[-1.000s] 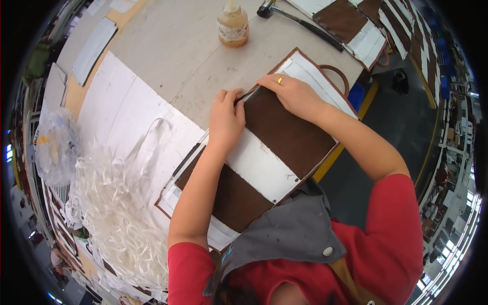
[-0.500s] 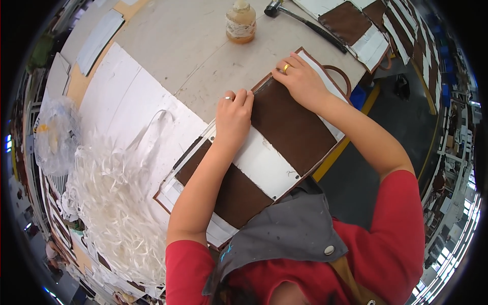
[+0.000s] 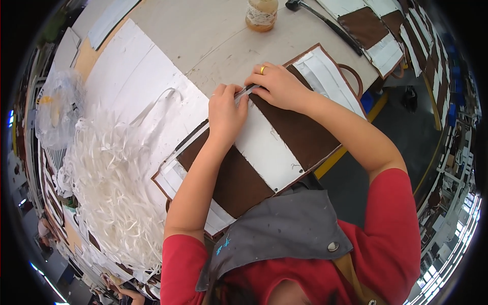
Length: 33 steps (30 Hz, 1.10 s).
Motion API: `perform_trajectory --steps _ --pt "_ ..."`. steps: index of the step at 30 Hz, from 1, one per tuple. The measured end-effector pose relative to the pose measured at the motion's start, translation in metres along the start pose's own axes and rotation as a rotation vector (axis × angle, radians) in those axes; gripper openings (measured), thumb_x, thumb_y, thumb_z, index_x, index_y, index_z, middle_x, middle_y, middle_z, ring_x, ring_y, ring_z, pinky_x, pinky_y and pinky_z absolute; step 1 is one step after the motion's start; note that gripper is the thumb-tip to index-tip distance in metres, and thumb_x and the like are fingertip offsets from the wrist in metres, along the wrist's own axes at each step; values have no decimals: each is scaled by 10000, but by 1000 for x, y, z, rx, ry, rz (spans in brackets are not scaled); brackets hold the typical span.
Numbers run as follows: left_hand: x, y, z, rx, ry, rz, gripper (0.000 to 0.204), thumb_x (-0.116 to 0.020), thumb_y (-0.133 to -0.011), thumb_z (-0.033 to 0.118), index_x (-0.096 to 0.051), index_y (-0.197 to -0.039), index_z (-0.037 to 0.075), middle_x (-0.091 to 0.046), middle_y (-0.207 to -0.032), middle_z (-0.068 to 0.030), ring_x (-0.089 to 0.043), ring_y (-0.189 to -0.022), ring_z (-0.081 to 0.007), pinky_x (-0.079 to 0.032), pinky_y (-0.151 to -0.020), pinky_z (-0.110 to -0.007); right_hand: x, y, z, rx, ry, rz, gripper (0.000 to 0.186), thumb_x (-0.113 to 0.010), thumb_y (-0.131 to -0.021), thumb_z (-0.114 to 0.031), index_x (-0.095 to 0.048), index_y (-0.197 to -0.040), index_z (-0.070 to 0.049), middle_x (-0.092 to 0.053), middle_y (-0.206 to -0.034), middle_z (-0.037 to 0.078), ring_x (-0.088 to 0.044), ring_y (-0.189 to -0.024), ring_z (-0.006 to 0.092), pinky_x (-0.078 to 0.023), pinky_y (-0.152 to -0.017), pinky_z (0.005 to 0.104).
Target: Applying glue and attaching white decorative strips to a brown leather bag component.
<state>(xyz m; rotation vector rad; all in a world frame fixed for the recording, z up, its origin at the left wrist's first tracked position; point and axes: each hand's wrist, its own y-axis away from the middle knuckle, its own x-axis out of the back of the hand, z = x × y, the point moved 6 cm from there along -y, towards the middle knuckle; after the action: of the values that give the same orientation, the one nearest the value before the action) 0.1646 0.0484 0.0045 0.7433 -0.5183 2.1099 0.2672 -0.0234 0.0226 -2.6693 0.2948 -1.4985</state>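
A flat brown-and-white bag panel [image 3: 272,152] with brown trim lies in front of me, turned at a slant. One curved brown handle [image 3: 352,79] sticks out at its far right end. My left hand [image 3: 224,114] has its fingers bent over the panel's far edge, thumb and forefinger pinched together. Close to its right, my right hand [image 3: 278,89] grips the same edge, a gold ring on one finger. Between the two hands a short stretch of dark and whitish edging [image 3: 247,91] shows. The fingertips' undersides are hidden.
A heap of white strips [image 3: 117,193] lies to the left, below a clear plastic bag [image 3: 58,109]. Beyond the panel stand a jar of amber liquid [image 3: 262,14] and a black-handled hammer [image 3: 330,26]. Another brown-and-white panel [image 3: 363,30] lies far right. The table edge drops off at right.
My right hand has slid left along the panel's far edge, close to my left hand, uncovering the white right end. My left hand has shifted slightly left. The whole view has shifted a little.
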Motion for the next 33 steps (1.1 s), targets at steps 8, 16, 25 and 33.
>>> perform_trajectory --steps 8,16,25,33 --pt "-1 -6 -2 47 -13 -33 166 -624 -770 131 -585 -829 -19 -577 -815 -152 -576 -778 -300 -453 -687 -359 -9 -15 14 -163 -206 -229 88 -583 -773 -75 -584 -859 -58 -567 -842 46 -522 -885 218 -435 -750 321" --pt "1 -1 -5 8 41 -45 104 -602 -748 51 -582 -836 0 -574 -809 -132 -546 -782 -310 -433 -684 -376 -9 -17 8 -125 -120 -282 67 -573 -774 -56 -553 -837 -67 -557 -846 23 -519 -854 212 -438 -725 325" --pt "5 5 -12 -12 110 -31 137 -594 -771 10 -630 -903 15 -554 -796 -92 -558 -737 -221 -451 -663 -281 -3 -7 9 30 -118 -113 70 -564 -760 -39 -574 -806 -91 -560 -866 -3 -520 -886 207 -454 -717 340" --pt "7 6 -9 -142 110 -17 163 -594 -772 -6 -650 -919 35 -513 -766 -72 -496 -692 -204 -423 -608 -293 -3 -5 3 170 28 -105 107 -563 -744 -37 -582 -814 -116 -544 -850 -41 -507 -841 168 -443 -670 318"
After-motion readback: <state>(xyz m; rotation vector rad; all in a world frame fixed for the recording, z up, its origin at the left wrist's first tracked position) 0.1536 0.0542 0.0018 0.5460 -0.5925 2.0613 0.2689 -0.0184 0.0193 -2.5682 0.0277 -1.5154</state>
